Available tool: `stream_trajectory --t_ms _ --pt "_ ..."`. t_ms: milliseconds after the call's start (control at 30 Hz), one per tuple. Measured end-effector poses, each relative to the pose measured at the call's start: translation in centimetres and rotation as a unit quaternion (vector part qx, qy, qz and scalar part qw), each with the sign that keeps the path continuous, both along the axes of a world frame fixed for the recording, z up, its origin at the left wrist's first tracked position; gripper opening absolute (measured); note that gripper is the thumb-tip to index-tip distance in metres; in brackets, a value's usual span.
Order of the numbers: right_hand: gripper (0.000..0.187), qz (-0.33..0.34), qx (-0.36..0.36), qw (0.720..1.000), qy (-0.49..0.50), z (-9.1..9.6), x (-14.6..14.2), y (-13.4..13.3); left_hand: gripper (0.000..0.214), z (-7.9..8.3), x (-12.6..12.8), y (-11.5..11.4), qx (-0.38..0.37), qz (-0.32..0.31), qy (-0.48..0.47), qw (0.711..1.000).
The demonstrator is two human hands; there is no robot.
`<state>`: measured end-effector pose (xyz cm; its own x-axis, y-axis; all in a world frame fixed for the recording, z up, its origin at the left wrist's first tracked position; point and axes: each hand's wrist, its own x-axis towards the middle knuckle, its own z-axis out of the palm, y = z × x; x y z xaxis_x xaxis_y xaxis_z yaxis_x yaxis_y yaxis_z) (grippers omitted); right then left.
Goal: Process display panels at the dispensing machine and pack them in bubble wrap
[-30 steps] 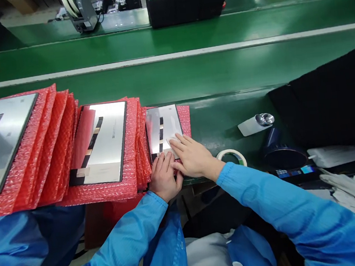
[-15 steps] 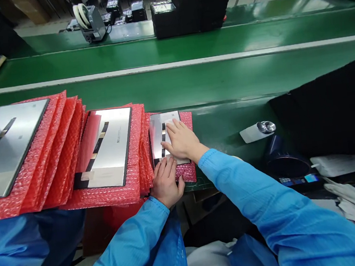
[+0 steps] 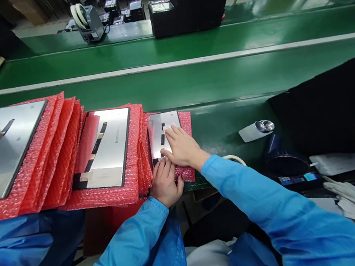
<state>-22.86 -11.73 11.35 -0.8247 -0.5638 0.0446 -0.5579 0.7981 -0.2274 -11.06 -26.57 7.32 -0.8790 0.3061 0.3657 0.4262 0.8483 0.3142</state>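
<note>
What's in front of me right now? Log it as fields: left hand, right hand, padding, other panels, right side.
Left hand: at near edge of small silver panel
Right hand: palm down over same panel
Padding: red bubble wrap underneath
Other panels: middle panel, far-left panel
Right side: white container with silver top

- Our left arm [image 3: 122, 241] angles forward and inward from the left of our torso [image 3: 205, 262].
- Our left hand [image 3: 165, 185] rests palm down ahead of the torso, fingers together and outstretched, thumb spread toward the right.
- Our right arm [image 3: 251, 188] slants in from the torso's right.
- Our right hand [image 3: 181, 147], palm down, reaches farther from the torso than the left, fingers pointing away, thumb held out leftward.
</note>
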Motion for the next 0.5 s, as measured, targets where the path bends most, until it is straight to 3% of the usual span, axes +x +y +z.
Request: stream_trajectory --t_ms 133,233,367,433,500 --pt "0.084 0.034 0.02 0.999 -0.015 1.0 4.0 1.7 0.058 0.1 0.0 0.1 0.006 -0.003 0.03 1.0" --pt "0.084 0.004 0.031 0.999 -0.017 1.6 1.2 0.6 0.06 0.1 -0.1 -0.1 -0.003 -0.003 0.027 1.0" --pt "0.089 -0.047 0.033 0.998 -0.012 0.9 -3.6 -0.8 0.059 -0.1 -0.3 -0.5 -0.013 -0.002 0.022 1.0" --pt "0.088 -0.033 0.02 0.999 -0.008 0.3 -2.4 -0.3 0.058 -0.1 -0.3 -0.5 -0.013 -0.006 0.022 1.0" --pt "0.084 0.005 0.011 1.0 -0.006 0.2 0.9 0.9 0.058 -0.2 -0.2 -0.4 -0.008 -0.008 0.025 1.0"
